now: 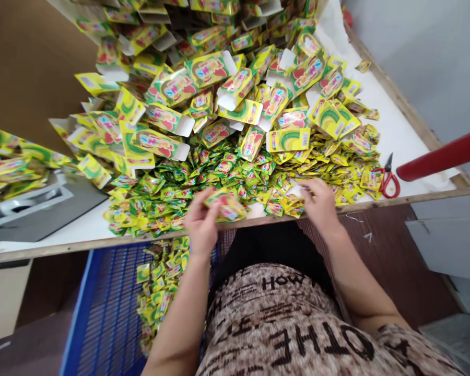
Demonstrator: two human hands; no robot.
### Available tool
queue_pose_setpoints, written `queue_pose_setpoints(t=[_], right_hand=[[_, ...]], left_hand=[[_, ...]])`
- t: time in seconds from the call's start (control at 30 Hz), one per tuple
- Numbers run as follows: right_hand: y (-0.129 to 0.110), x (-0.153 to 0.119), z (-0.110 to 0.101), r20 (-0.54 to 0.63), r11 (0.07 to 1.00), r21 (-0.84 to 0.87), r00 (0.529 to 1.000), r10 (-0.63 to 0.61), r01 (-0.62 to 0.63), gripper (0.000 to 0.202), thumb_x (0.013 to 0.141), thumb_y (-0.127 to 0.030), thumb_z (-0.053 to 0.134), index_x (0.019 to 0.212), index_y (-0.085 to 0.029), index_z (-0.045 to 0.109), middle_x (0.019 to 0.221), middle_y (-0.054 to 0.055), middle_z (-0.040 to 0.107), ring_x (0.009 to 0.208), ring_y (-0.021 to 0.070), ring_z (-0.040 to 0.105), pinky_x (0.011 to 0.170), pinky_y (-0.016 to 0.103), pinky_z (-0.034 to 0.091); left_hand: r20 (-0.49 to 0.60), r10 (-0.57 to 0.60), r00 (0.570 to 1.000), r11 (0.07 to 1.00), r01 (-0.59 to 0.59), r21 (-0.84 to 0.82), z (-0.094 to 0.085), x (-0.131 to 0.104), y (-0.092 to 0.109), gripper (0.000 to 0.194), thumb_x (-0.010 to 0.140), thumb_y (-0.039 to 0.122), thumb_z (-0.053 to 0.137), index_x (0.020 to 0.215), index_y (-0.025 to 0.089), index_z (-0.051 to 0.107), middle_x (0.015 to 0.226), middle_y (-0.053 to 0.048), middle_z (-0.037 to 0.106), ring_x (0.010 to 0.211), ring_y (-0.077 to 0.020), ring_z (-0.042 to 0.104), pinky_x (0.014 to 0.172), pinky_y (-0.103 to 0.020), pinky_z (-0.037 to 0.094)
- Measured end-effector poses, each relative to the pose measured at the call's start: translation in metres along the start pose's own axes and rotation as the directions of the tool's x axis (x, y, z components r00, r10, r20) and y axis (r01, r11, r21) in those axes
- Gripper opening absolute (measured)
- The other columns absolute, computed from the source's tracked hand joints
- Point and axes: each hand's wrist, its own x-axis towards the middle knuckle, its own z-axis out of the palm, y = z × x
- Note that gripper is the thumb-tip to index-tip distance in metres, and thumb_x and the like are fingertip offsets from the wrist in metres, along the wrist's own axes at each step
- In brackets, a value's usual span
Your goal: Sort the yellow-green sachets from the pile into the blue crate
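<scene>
Just below the frame's centre, the left hand (pixel 202 227) gripped a box (pixel 227 204); a light pinch probably suited its card. The right hand's (pixel 321 204) fingers bent over sachets (pixel 274 207), their grip unclear.

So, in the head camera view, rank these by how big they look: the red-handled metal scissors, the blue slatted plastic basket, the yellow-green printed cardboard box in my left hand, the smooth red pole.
1. Basket
2. Pole
3. Box and scissors: too alike to rank; the box is blurred.
</scene>
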Motion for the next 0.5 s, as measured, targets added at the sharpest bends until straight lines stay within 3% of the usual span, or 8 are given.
queue_pose_setpoints(t=[0.03,0.1,0.2,0.27,0.33,0.4,0.43,0.5], right_hand=[[0.015,-0.001,-0.012,0.039,0.990,-0.130,0.997,0.067,-0.062,0.023,0.090,-0.024,0.054,0.104,-0.018,0.070,0.098,0.011,0.065,0.095,0.0259,0.060,0.087,0.041,0.049],[0.038,-0.003,-0.028,0.177,0.938,-0.343,0.977,0.117,-0.050,0.028,0.087,-0.031,0.060,0.106,-0.014,0.070,0.097,0.013,0.064,0.097,0.0297,0.057,0.088,0.044,0.047],[0.048,-0.005,-0.029,0.293,0.848,-0.529,0.947,0.132,0.046,0.036,0.086,-0.035,0.060,0.112,-0.011,0.067,0.100,0.017,0.062,0.100,0.0330,0.054,0.087,0.044,0.045],[0.044,0.000,-0.019,0.287,0.800,-0.595,0.949,0.132,0.068,0.033,0.086,-0.033,0.059,0.108,-0.009,0.067,0.099,0.019,0.062,0.099,0.0337,0.053,0.084,0.043,0.044],[0.042,0.009,-0.008,0.274,0.782,-0.620,0.952,0.139,0.064,0.029,0.085,-0.030,0.060,0.102,-0.007,0.067,0.097,0.020,0.062,0.096,0.0335,0.054,0.081,0.042,0.043],[0.045,0.019,0.000,0.264,0.806,-0.591,0.949,0.171,0.019,0.027,0.082,-0.031,0.064,0.097,-0.009,0.067,0.094,0.018,0.063,0.092,0.0315,0.055,0.080,0.041,0.043],[0.048,0.022,0.003,0.264,0.830,-0.558,0.946,0.190,-0.010,0.028,0.080,-0.033,0.067,0.097,-0.010,0.067,0.092,0.016,0.063,0.090,0.0300,0.056,0.079,0.040,0.044],[0.056,0.025,0.006,0.261,0.876,-0.480,0.944,0.203,-0.056,0.033,0.076,-0.038,0.071,0.097,-0.013,0.066,0.090,0.012,0.063,0.088,0.0275,0.056,0.078,0.038,0.044]], left_hand=[[-0.094,-0.057,0.994,0.998,0.053,-0.046,-0.018,-0.001,0.002,0.032,0.080,0.025,0.070,0.112,0.025,0.068,0.103,-0.002,0.070,0.086,-0.0127,0.066,0.081,-0.026,0.054],[-0.216,-0.144,0.966,0.989,0.138,-0.042,-0.065,-0.009,0.002,0.028,0.076,0.026,0.073,0.103,0.023,0.070,0.093,-0.001,0.069,0.074,-0.0117,0.064,0.074,-0.025,0.055],[-0.349,-0.255,0.902,0.929,0.328,0.170,-0.152,-0.042,-0.011,0.026,0.070,0.032,0.075,0.093,0.021,0.071,0.088,-0.001,0.070,0.070,-0.0143,0.063,0.064,-0.026,0.054],[-0.396,-0.390,0.831,0.774,0.529,0.349,-0.209,-0.072,-0.025,0.030,0.067,0.040,0.075,0.090,0.022,0.071,0.077,0.000,0.069,0.063,-0.0164,0.062,0.058,-0.028,0.052],[-0.466,-0.461,0.755,0.502,0.655,0.565,-0.252,-0.099,-0.037,0.033,0.059,0.042,0.077,0.082,0.020,0.070,0.063,0.000,0.065,0.058,-0.0204,0.061,0.058,-0.033,0.052],[-0.526,-0.445,0.725,0.309,0.676,0.669,-0.268,-0.114,-0.043,0.033,0.054,0.040,0.078,0.078,0.018,0.069,0.058,0.000,0.063,0.060,-0.0241,0.063,0.061,-0.038,0.053],[-0.536,-0.422,0.732,0.311,0.672,0.672,-0.264,-0.116,-0.043,0.033,0.056,0.040,0.077,0.079,0.017,0.069,0.060,-0.001,0.065,0.062,-0.0249,0.064,0.064,-0.039,0.054],[-0.484,-0.368,0.794,0.481,0.608,0.632,-0.229,-0.107,-0.035,0.033,0.064,0.041,0.073,0.086,0.017,0.071,0.070,-0.003,0.070,0.068,-0.0234,0.067,0.069,-0.037,0.055]])
